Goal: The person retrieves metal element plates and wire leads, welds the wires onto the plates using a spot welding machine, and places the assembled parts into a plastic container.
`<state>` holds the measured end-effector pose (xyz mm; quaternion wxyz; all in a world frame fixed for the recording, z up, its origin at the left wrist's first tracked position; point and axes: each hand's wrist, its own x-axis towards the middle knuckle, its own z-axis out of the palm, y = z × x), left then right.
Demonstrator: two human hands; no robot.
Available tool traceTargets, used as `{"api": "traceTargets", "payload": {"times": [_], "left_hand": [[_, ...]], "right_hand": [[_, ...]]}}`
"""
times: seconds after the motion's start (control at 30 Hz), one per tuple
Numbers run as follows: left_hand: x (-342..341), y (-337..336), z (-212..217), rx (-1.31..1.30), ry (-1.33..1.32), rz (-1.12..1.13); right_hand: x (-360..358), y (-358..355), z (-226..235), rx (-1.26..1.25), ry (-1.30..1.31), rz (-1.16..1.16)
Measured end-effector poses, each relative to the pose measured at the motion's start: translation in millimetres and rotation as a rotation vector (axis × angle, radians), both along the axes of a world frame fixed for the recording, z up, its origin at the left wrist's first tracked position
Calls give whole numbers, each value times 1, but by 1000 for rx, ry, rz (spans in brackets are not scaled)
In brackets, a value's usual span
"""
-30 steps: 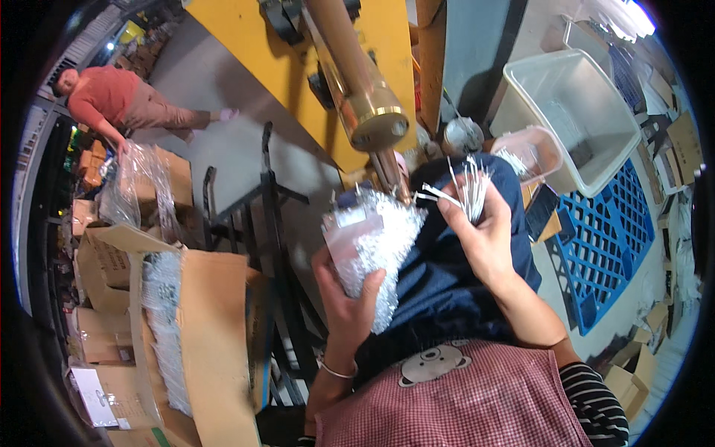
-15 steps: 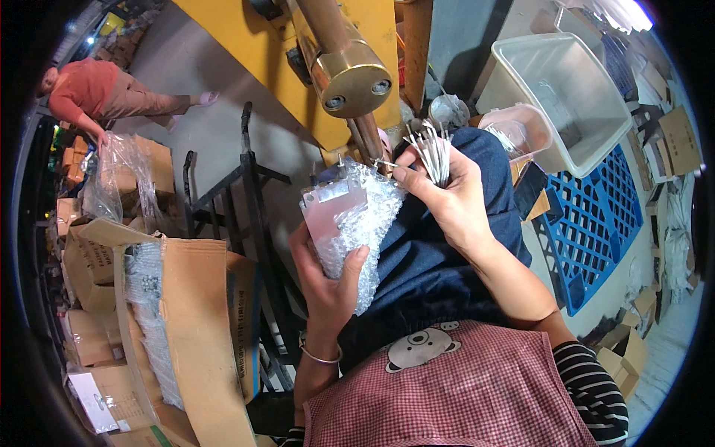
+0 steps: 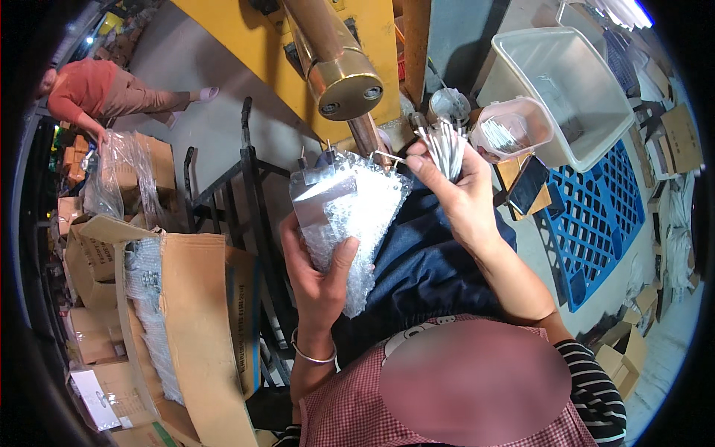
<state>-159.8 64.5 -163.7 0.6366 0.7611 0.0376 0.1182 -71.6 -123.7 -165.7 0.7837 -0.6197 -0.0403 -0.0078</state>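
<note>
One clear bubble-wrap bag (image 3: 346,223), crinkled, in left hand (image 3: 316,272) grip.

Far ahead, a brass-capped cylinder (image 3: 344,82) on the yellow machine (image 3: 298,45) blocked the way. A cardboard box (image 3: 201,313) closed the left; a clear bin (image 3: 573,97) and small tub (image 3: 514,127) crowded the right.

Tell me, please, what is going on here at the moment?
A seated person holds a bubble-wrap bag in the left hand, its mouth turned up. The right hand grips a bundle of thin metal pieces just above and beside the bag. A small tub with more such pieces sits by a large clear bin. An open cardboard box stands on the left.
</note>
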Motion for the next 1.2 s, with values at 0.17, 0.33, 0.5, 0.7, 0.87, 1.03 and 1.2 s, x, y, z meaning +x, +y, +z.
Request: {"api": "traceTargets", "payload": {"times": [0.17,0.33,0.5,0.7,0.87,1.03,1.2], "left_hand": [[-1,-4,-3,35,-13,30],[-4,12,-12,203,-78,27],[-1,29,-7,55,77,3],[9,20,-2,-5,110,20],[15,18,4,-13,165,-7],[17,19,4,-16,174,-14],[17,20,8,-1,188,-18]], "right_hand": [[-2,-17,-5,-74,-65,-124],[1,-22,-1,-127,-90,-287],[1,-24,3,75,-28,-278],[2,-22,4,-154,37,-91],[4,-23,1,-56,39,-22],[3,-19,2,-10,82,20],[8,-7,8,5,76,86]]}}
